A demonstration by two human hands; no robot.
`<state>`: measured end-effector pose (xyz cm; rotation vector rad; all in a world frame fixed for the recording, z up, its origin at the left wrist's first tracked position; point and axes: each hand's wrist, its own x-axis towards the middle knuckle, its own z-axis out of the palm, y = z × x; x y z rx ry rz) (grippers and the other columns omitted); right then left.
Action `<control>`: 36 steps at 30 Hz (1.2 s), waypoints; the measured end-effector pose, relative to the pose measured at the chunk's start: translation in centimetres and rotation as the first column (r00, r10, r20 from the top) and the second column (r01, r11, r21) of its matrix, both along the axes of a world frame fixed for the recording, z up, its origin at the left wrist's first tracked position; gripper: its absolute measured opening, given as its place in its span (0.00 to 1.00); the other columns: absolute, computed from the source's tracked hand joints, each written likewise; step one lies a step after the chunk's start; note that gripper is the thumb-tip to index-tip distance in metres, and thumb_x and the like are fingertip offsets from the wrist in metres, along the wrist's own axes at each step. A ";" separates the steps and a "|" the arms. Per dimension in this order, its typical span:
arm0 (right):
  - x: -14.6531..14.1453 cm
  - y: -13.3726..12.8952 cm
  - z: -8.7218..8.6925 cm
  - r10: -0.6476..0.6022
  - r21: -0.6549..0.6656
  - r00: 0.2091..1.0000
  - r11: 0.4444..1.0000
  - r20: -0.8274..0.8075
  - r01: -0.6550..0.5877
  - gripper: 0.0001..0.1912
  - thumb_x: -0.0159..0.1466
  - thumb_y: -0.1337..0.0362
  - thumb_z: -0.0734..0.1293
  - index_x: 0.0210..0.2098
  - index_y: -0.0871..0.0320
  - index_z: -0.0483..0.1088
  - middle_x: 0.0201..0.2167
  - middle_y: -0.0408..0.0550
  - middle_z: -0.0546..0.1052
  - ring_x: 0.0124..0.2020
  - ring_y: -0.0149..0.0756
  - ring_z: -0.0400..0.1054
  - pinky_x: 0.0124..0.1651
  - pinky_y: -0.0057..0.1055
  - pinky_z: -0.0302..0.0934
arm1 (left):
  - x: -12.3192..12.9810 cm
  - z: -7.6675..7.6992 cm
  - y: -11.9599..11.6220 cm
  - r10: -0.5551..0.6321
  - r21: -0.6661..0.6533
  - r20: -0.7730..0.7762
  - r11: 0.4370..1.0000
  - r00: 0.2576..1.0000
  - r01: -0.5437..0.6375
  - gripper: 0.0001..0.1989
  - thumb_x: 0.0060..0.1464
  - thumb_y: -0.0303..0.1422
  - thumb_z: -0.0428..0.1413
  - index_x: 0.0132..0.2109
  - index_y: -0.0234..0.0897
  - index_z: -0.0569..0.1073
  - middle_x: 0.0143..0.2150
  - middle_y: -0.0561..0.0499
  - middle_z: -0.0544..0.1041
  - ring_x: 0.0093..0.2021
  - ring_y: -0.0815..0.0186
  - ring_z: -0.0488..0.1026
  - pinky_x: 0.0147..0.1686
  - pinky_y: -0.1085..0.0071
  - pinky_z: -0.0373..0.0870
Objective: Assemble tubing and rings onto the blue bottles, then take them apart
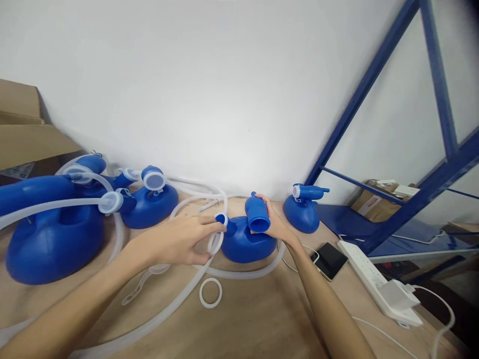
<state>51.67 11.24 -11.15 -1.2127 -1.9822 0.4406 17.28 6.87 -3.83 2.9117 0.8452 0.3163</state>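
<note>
Head camera view: a light brown wooden table [262,314] is supporting a rounded blue plastic container [249,249], which is sitting upright between the two bare hands. The right hand [275,224] is curling its fingers around the container's wide blue neck [256,207], apparently steadying it, with the open mouth facing the wearer. The left hand [183,239] is reaching across from the side, its fingers touching a white ring [221,215] at the smaller side spout, probably to keep it against the opening; whether they are pinching it, I cannot tell. Translucent white tubing [149,326] is curving beneath that hand. A loose white ring [201,292] is lying flat nearby, within easy reach.
</note>
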 end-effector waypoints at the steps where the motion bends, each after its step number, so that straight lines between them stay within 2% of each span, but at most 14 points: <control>1: 0.0 -0.1 0.0 -0.007 -0.003 1.000 1.000 0.004 0.007 0.63 0.44 0.44 0.83 0.70 0.49 0.51 0.71 0.61 0.61 0.68 0.61 0.63 0.70 0.54 0.58 | 0.4 -0.4 0.5 -0.033 0.043 0.068 0.999 0.997 0.030 0.27 0.56 0.38 0.64 0.62 0.46 0.73 0.60 0.45 0.78 0.55 0.51 0.78 0.53 0.61 0.73; 4: -0.1 -0.2 -0.1 -0.007 0.001 1.000 1.000 -0.004 0.007 0.63 0.44 0.43 0.83 0.69 0.49 0.49 0.72 0.62 0.59 0.69 0.61 0.62 0.70 0.55 0.57 | 1.3 -2.0 1.9 -0.087 0.092 0.206 0.993 0.975 0.069 0.25 0.58 0.38 0.63 0.61 0.43 0.74 0.58 0.43 0.79 0.55 0.52 0.78 0.57 0.61 0.72; 10: -0.3 -0.5 -0.7 0.026 0.066 1.000 0.998 -0.014 -0.025 0.63 0.45 0.39 0.82 0.69 0.48 0.48 0.72 0.62 0.58 0.72 0.62 0.56 0.73 0.57 0.52 | 1.7 -4.2 3.2 -0.088 0.078 0.224 0.994 0.971 0.072 0.28 0.60 0.35 0.63 0.65 0.41 0.70 0.60 0.41 0.77 0.59 0.52 0.76 0.56 0.61 0.73; 13: -0.3 -0.4 -1.0 0.044 0.155 0.999 0.987 -0.012 -0.042 0.62 0.43 0.34 0.81 0.68 0.48 0.54 0.71 0.60 0.58 0.73 0.63 0.55 0.75 0.59 0.49 | 1.7 -4.6 3.4 -0.074 0.072 0.261 0.996 0.962 0.057 0.27 0.59 0.34 0.63 0.64 0.41 0.71 0.60 0.41 0.78 0.59 0.51 0.76 0.58 0.59 0.73; 16: -0.3 -0.3 -1.1 0.100 0.225 0.994 0.970 -0.038 -0.089 0.61 0.40 0.26 0.77 0.65 0.48 0.61 0.73 0.60 0.53 0.75 0.65 0.51 0.75 0.58 0.48 | 1.7 -4.7 3.9 -0.049 0.049 0.311 0.998 0.949 0.035 0.27 0.59 0.34 0.63 0.65 0.41 0.70 0.60 0.41 0.78 0.60 0.51 0.75 0.60 0.57 0.72; 18: -0.5 -0.4 -0.7 0.145 0.227 0.987 0.965 -0.066 -0.127 0.59 0.43 0.23 0.73 0.64 0.48 0.63 0.75 0.58 0.52 0.75 0.64 0.50 0.76 0.58 0.48 | 1.7 -4.7 4.1 -0.043 0.021 0.339 0.999 0.940 0.038 0.27 0.59 0.34 0.62 0.65 0.41 0.70 0.61 0.41 0.78 0.60 0.52 0.75 0.60 0.58 0.72; 20: -1.1 -0.8 0.1 0.181 0.219 0.980 0.963 -0.085 -0.159 0.56 0.47 0.24 0.72 0.65 0.48 0.61 0.74 0.57 0.57 0.76 0.62 0.51 0.76 0.57 0.48 | 1.7 -4.4 4.2 -0.022 -0.004 0.362 1.000 0.932 0.025 0.26 0.59 0.36 0.62 0.64 0.41 0.70 0.60 0.41 0.78 0.59 0.52 0.76 0.60 0.57 0.73; 23: -2.6 -2.0 2.2 0.158 0.259 0.984 0.957 -0.082 -0.132 0.53 0.50 0.29 0.75 0.66 0.48 0.59 0.67 0.57 0.68 0.70 0.59 0.62 0.72 0.55 0.56 | 1.5 -3.4 3.3 0.067 -0.037 0.429 0.998 0.901 -0.057 0.25 0.58 0.39 0.62 0.61 0.40 0.69 0.58 0.41 0.80 0.57 0.50 0.78 0.56 0.55 0.75; 25: -4.0 -3.2 3.7 0.067 0.305 0.998 0.951 -0.012 -0.060 0.49 0.51 0.32 0.76 0.62 0.49 0.64 0.61 0.57 0.73 0.63 0.59 0.69 0.66 0.55 0.62 | 1.4 -2.4 2.2 0.098 -0.059 0.552 0.995 0.828 -0.079 0.23 0.58 0.39 0.61 0.58 0.40 0.67 0.56 0.40 0.80 0.54 0.51 0.80 0.53 0.56 0.76; 28: -6.1 -5.0 5.4 -0.104 0.327 0.980 0.944 0.169 0.043 0.42 0.49 0.34 0.78 0.54 0.50 0.71 0.51 0.55 0.78 0.54 0.60 0.72 0.59 0.55 0.66 | 1.4 -0.8 0.0 0.020 -0.045 0.745 0.999 0.667 0.021 0.16 0.57 0.38 0.60 0.47 0.42 0.62 0.57 0.39 0.79 0.55 0.53 0.80 0.54 0.57 0.76; 29: -6.6 -5.5 5.8 -0.137 0.324 0.968 0.944 0.213 0.062 0.40 0.49 0.34 0.79 0.53 0.49 0.72 0.50 0.55 0.79 0.52 0.60 0.73 0.57 0.55 0.66 | 1.5 -0.5 -0.7 -0.015 -0.024 0.762 0.998 0.647 0.051 0.16 0.57 0.38 0.61 0.44 0.43 0.61 0.57 0.39 0.80 0.56 0.53 0.80 0.54 0.57 0.76; 32: -7.7 -6.6 6.4 -0.166 0.317 0.947 0.945 0.274 0.074 0.36 0.54 0.37 0.77 0.54 0.49 0.72 0.51 0.54 0.80 0.52 0.59 0.74 0.56 0.53 0.67 | 2.0 0.2 -2.1 -0.033 0.028 0.683 0.999 0.730 0.019 0.15 0.57 0.42 0.61 0.42 0.43 0.63 0.50 0.43 0.83 0.55 0.52 0.80 0.53 0.58 0.76; 34: -8.0 -7.1 6.6 -0.175 0.329 0.942 0.941 0.285 0.076 0.34 0.55 0.38 0.77 0.54 0.49 0.72 0.51 0.54 0.80 0.51 0.59 0.74 0.55 0.52 0.67 | 2.2 0.1 -2.4 0.014 0.036 0.621 0.998 0.784 -0.046 0.16 0.58 0.44 0.60 0.49 0.43 0.67 0.49 0.44 0.83 0.53 0.51 0.81 0.53 0.57 0.76; 36: -8.2 -7.4 6.7 -0.189 0.339 0.939 0.937 0.289 0.084 0.35 0.55 0.36 0.76 0.52 0.51 0.71 0.50 0.55 0.80 0.51 0.60 0.74 0.54 0.53 0.67 | 2.3 -0.1 -2.2 0.054 0.010 0.598 0.997 0.799 -0.075 0.24 0.60 0.46 0.60 0.58 0.42 0.66 0.53 0.42 0.82 0.54 0.50 0.80 0.54 0.55 0.76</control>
